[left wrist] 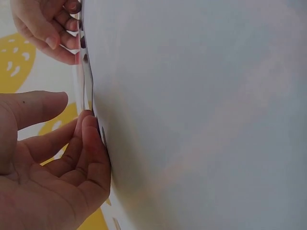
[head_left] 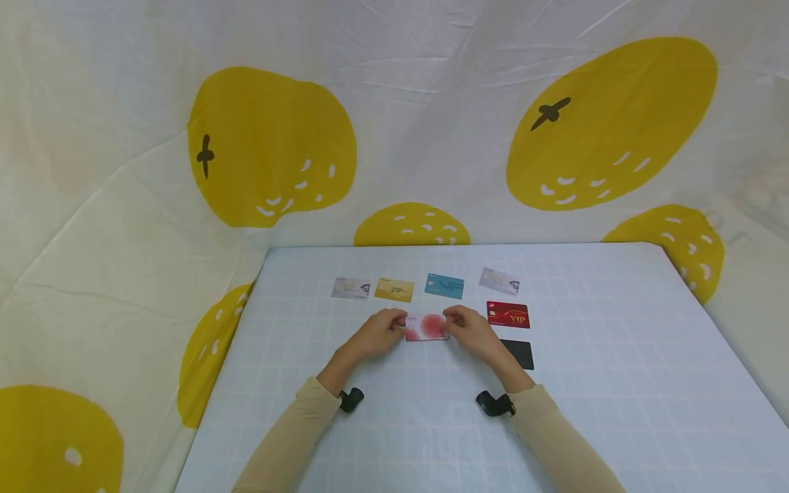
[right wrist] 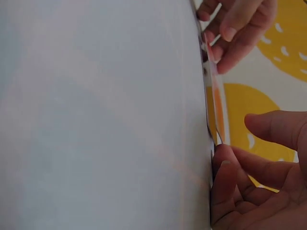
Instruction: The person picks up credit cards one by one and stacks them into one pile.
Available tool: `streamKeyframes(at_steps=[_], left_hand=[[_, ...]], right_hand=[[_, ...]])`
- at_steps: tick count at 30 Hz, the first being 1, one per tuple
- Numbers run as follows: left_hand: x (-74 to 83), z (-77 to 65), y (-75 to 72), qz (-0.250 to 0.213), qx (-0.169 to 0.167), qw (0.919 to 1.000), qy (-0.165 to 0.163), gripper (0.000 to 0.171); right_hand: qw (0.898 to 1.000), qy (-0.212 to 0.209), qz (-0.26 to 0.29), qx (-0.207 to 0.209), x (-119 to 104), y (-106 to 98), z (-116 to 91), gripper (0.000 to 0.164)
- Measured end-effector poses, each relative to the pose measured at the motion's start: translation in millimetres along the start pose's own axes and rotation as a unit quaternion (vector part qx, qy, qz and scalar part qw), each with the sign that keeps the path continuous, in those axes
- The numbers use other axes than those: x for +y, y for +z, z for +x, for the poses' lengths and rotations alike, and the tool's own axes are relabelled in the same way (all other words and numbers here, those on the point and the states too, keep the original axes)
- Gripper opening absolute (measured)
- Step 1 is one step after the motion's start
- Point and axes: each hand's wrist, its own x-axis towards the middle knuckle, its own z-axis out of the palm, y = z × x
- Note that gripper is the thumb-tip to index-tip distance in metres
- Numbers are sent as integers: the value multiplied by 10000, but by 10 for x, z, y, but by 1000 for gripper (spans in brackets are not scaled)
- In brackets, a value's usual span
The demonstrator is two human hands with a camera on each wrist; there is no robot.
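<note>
A white card with pink circles [head_left: 425, 327] lies between both hands near the middle of the table. My left hand [head_left: 382, 332] has its fingertips at the card's left end, while the fingers of my right hand [head_left: 473, 331] touch the opposite end. Both thumbs stand raised off the card in the wrist views, where the card appears nearly edge-on, close over the tabletop. Just right of my right hand is a red VIP card [head_left: 508, 315]. A black card [head_left: 519, 354] is partly hidden by the right wrist.
Along the back lie a silver card [head_left: 351, 288], a gold card [head_left: 394, 290], a teal VIP card [head_left: 444, 286] and a second silver card [head_left: 500, 281], slightly tilted. The white table [head_left: 616, 383] meets a fruit-patterned cloth [head_left: 431, 137] at its back and sides.
</note>
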Motion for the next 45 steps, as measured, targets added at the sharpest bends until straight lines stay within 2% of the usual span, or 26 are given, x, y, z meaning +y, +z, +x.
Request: streamKeyframes(at_steps=[7, 18, 23, 36, 45], left_hand=[[21, 8, 9, 176, 78, 9998, 41, 38], [46, 4, 6, 112, 87, 9999, 68, 38], [57, 8, 9, 86, 95, 9999, -48, 39], [48, 1, -1, -3, 116, 9999, -75, 38], [26, -25, -45, -56, 130, 9998, -158, 43]], right_hand=[[10000, -39, -58, 11, 12, 0, 0, 35], [9999, -82, -96, 91, 28, 17, 2, 36], [9999, -13, -59, 108, 27, 15, -1, 36], [9999, 43, -90, 137, -3, 18, -16, 35], [9999, -86, -94, 87, -54, 2, -28, 35]])
